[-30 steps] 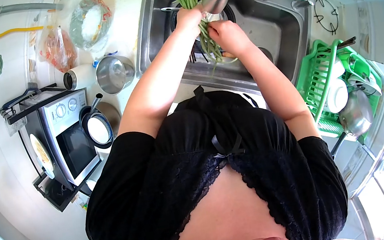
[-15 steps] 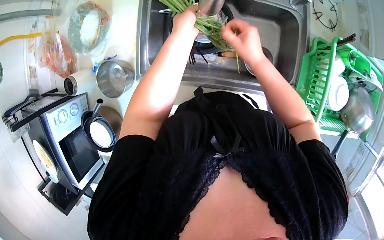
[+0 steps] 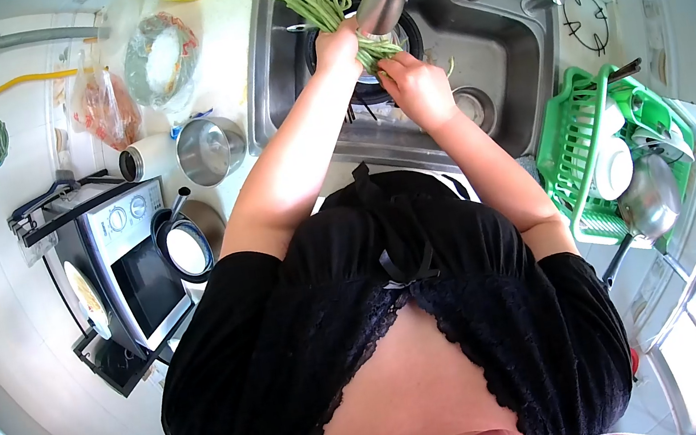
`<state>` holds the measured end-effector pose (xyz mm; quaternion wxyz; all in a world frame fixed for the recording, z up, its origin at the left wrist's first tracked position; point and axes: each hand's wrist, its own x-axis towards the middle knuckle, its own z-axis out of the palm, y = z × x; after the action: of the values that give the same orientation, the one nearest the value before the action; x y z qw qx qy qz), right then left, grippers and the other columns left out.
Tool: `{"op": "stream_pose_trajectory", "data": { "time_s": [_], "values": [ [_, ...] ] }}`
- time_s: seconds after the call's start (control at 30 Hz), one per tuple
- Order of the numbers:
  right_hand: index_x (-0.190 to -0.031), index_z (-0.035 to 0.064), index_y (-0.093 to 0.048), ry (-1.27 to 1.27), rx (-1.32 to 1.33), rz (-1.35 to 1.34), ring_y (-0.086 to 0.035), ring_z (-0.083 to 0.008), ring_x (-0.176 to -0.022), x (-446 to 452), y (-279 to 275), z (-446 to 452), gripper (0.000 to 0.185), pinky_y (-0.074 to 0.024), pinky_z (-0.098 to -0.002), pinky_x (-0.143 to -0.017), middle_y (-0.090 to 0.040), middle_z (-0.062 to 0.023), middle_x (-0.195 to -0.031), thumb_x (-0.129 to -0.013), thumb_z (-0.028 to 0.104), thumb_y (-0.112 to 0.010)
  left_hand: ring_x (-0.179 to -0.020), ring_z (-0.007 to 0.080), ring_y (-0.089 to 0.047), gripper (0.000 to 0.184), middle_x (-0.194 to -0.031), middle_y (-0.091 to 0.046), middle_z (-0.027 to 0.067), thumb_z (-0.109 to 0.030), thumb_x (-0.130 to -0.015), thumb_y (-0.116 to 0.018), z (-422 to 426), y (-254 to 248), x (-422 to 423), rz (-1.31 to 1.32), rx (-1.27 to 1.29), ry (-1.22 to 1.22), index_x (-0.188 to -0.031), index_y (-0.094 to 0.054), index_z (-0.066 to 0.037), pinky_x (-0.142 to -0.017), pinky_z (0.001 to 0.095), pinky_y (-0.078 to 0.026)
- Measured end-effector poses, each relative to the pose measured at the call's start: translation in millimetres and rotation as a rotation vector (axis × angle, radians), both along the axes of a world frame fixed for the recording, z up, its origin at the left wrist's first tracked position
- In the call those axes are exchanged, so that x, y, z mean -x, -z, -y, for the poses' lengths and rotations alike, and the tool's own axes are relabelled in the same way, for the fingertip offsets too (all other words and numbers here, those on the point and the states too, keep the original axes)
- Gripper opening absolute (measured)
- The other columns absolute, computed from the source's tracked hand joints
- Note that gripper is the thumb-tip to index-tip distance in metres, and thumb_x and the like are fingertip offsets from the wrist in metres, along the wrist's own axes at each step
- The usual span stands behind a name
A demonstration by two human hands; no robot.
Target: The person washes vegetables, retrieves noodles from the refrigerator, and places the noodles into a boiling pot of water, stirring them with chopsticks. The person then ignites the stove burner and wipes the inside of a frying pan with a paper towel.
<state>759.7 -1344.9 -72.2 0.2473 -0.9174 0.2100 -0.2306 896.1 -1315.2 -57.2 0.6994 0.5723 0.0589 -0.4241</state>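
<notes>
A bunch of long green beans (image 3: 319,1) lies across my left hand (image 3: 338,48), whose fingers are wrapped round its middle over the left basin. My right hand (image 3: 419,88) is closed on the lower end of the same beans, close beside my left hand. The metal faucet spout (image 3: 384,3) hangs just above the beans. Beneath the hands, a dark round vessel (image 3: 408,28) is partly hidden in the steel sink (image 3: 373,143). A small bean piece (image 3: 451,65) shows in the right basin.
A steel pot (image 3: 211,151), a light-coloured flask (image 3: 148,158) and plastic bags (image 3: 163,61) stand left of the sink. Farther left is a microwave (image 3: 134,258) with a small pan (image 3: 183,245) beside it. A green dish rack (image 3: 577,156) holds dishes on the right.
My right hand moved away from the bunch to the right, then came back to its lower end. The beans' top end swung left. A bean piece now shows in the right basin.
</notes>
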Motion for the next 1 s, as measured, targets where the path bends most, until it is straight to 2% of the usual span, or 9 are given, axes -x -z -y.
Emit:
{"op": "stream_pose_trajectory", "data": {
  "time_s": [0.2, 0.3, 0.4, 0.6, 0.63, 0.7, 0.8, 0.9, 1.0],
  "values": [
    [-0.073, 0.0020, -0.054, 0.006, -0.002, -0.165, -0.060, -0.0301, -0.058, -5, 7, -1, 0.014, -0.0492, -0.0405, -0.053, -0.057, -0.0160, -0.068, -0.072, 0.016, -0.057, -0.071, 0.0280, -0.060, 0.019, -0.089, -0.054, 0.0189, 0.000, -0.084, -0.043, 3, 9, 5, -0.064, 0.154, -0.034, -0.101, -0.045, 0.010, -0.058, 0.0414, -0.052],
    [-0.070, -0.0028, -0.053, 0.231, -0.375, -0.046, -0.057, -0.0399, -0.063, -3, 12, 2, 0.021, -0.0463, -0.0458, -0.060, -0.058, -0.0238, -0.067, -0.070, 0.018, -0.056, -0.082, 0.0223, -0.059, 0.022, -0.096, -0.055, 0.0122, 0.000, -0.086, -0.047, 7, 18, 7, -0.056, 0.149, -0.022, -0.107, -0.048, 0.004, -0.067, 0.0367, -0.050],
    [-0.071, -0.0031, -0.055, 0.589, -0.995, 0.106, -0.055, -0.0353, -0.057, 13, 61, 32, 0.022, -0.0452, -0.0393, -0.058, -0.057, -0.0182, -0.060, -0.072, 0.019, -0.055, -0.064, 0.0135, -0.055, 0.022, -0.088, -0.057, 0.0086, -0.001, -0.083, -0.053, 4, 15, 6, -0.047, 0.102, 0.006, -0.104, -0.052, 0.002, -0.052, 0.0272, -0.046],
    [-0.100, -0.0026, -0.056, 0.544, -0.092, -0.103, -0.058, -0.0336, -0.088, 16, 46, 56, 0.047, -0.0441, -0.0350, -0.080, -0.060, -0.0210, -0.093, -0.072, 0.035, -0.064, -0.056, 0.0075, -0.049, 0.019, -0.078, -0.057, 0.0045, -0.002, -0.077, -0.062, -8, 21, 9, 0.128, -0.123, 0.131, -0.096, -0.057, 0.001, -0.046, 0.0217, -0.038],
    [-0.109, -0.0037, -0.053, 0.382, -0.445, -0.090, -0.053, -0.0332, -0.105, 2, 35, 53, 0.062, -0.0397, -0.0343, -0.090, -0.056, -0.0230, -0.108, -0.070, 0.043, -0.067, -0.059, 0.0136, -0.053, 0.010, -0.076, -0.059, 0.0057, -0.004, -0.079, -0.059, -11, 23, 11, 0.218, -0.159, 0.178, -0.088, -0.059, 0.000, -0.051, 0.0276, -0.041],
    [-0.120, -0.0052, -0.044, -0.053, -1.222, 0.012, -0.054, -0.0232, -0.101, -25, 23, 39, 0.069, -0.0401, -0.0319, -0.089, -0.057, -0.0178, -0.109, -0.073, 0.039, -0.068, -0.062, 0.0149, -0.055, 0.011, -0.077, -0.060, 0.0060, -0.004, -0.079, -0.059, -16, 35, 17, 0.298, -0.109, 0.179, -0.089, -0.059, 0.000, -0.054, 0.0278, -0.043],
    [-0.109, -0.0070, -0.050, -0.002, -1.353, 0.197, -0.056, -0.0222, -0.096, -66, 36, 18, 0.052, -0.0436, -0.0325, -0.083, -0.057, -0.0159, -0.102, -0.074, 0.024, -0.070, -0.072, 0.0188, -0.059, 0.015, -0.079, -0.062, 0.0098, -0.006, -0.078, -0.057, -23, 42, 14, 0.416, -0.128, 0.206, -0.090, -0.059, 0.002, -0.062, 0.0299, -0.045],
    [-0.089, -0.0041, -0.053, 0.271, -1.706, 0.424, -0.061, -0.0232, -0.070, -91, 25, 10, 0.025, -0.0500, -0.0330, -0.063, -0.059, -0.0113, -0.078, -0.070, 0.004, -0.067, -0.076, 0.0332, -0.060, 0.022, -0.078, -0.060, 0.0212, -0.013, -0.075, -0.054, -36, 40, 3, 0.838, -0.611, 0.592, -0.090, -0.056, 0.002, -0.066, 0.0386, -0.045],
    [-0.086, -0.0014, -0.055, 0.238, -1.956, 0.556, -0.061, -0.0224, -0.068, -106, 46, 5, 0.019, -0.0510, -0.0335, -0.063, -0.060, -0.0123, -0.077, -0.071, 0.001, -0.065, -0.077, 0.0375, -0.058, 0.020, -0.078, -0.059, 0.0217, -0.014, -0.072, -0.055, -52, 35, -14, 0.981, -0.491, 0.708, -0.086, -0.055, 0.001, -0.068, 0.0417, -0.045]
  ]
}}
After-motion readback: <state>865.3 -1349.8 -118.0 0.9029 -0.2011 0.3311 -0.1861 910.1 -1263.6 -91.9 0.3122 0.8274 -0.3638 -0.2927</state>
